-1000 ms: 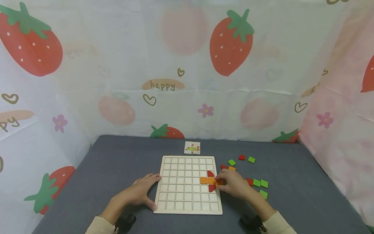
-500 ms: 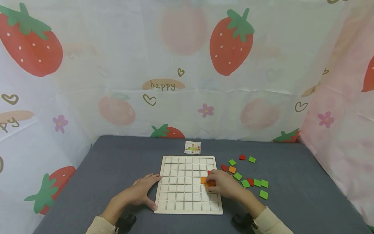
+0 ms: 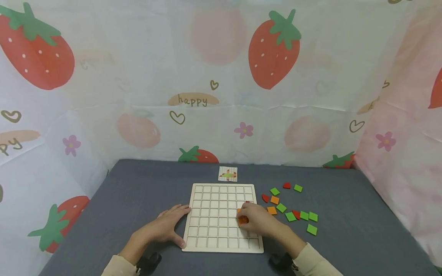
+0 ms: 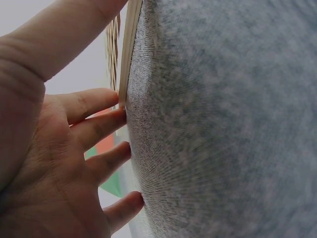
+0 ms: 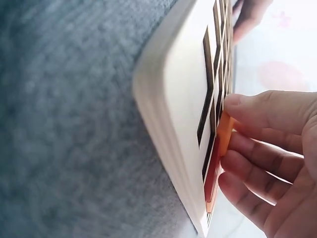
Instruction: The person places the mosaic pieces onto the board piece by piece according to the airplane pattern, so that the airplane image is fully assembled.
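Observation:
A pale wooden grid board (image 3: 210, 232) lies flat on the grey-covered table. My left hand (image 3: 165, 225) rests against its left side, fingers spread and thumb at the near-left corner; in the left wrist view the fingertips (image 4: 124, 116) meet the board's edge. Over the right part of the board, my right hand (image 3: 258, 220) pinches an orange square tile (image 3: 243, 220) between thumb and fingers. The right wrist view shows this orange tile (image 5: 225, 133) tilted at the grid, close to a red piece (image 5: 212, 171) set in it. My right hand hides most of the pieces on the board.
Several green square tiles (image 3: 312, 229), two orange squares (image 3: 271, 210) and red rounded pieces (image 3: 286, 185) lie loose right of the board. Behind it lies a small card (image 3: 228, 174) with a coloured grid pattern. A strawberry-printed curtain (image 3: 214, 126) stands behind the table.
My right hand has moved left from the board's right edge onto the grid, carrying the orange tile and uncovering loose tiles at the right. The left hand stays in place.

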Demonstrator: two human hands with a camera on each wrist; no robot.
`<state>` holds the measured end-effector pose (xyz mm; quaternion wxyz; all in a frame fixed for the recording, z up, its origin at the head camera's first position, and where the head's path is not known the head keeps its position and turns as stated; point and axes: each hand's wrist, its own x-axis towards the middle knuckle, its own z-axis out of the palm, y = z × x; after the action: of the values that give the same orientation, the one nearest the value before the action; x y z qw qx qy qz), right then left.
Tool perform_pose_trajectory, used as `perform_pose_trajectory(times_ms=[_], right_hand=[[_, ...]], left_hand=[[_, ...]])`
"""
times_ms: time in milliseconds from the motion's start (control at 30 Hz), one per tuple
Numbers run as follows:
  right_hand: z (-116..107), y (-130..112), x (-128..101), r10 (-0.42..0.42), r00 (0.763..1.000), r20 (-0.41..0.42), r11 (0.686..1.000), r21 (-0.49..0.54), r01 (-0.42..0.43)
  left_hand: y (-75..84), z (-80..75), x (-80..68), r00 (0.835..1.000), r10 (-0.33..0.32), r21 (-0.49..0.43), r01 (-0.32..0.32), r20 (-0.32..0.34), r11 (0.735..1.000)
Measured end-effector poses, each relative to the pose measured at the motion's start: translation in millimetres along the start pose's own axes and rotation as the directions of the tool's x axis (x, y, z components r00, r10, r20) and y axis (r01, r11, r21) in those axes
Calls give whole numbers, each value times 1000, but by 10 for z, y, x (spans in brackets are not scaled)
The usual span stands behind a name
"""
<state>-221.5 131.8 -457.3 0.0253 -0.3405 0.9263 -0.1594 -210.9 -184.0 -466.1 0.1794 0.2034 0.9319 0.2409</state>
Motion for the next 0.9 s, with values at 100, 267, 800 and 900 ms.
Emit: perform_pose_trajectory(times_ms=[100,267,800,900], right_hand=[[12,-11,4,-14,1000,-15,1000,-20,13],[33,-19,0,-19,999,-28,999,-43,18],[59,-16,-9,-26,996,-81,999,-47,23],[56,-17,-18,-22,998,-65,999,-50,18]], left_hand=[[-8,2,-6,1000,9,2,-9,-3,1000],[-14,6,-7,1000,13,2,-13,-2,1000],[3,-5,-21,999,32,-10,-32,-20,999],[7,2,-6,1000,5,-2,-5,-12,1000]])
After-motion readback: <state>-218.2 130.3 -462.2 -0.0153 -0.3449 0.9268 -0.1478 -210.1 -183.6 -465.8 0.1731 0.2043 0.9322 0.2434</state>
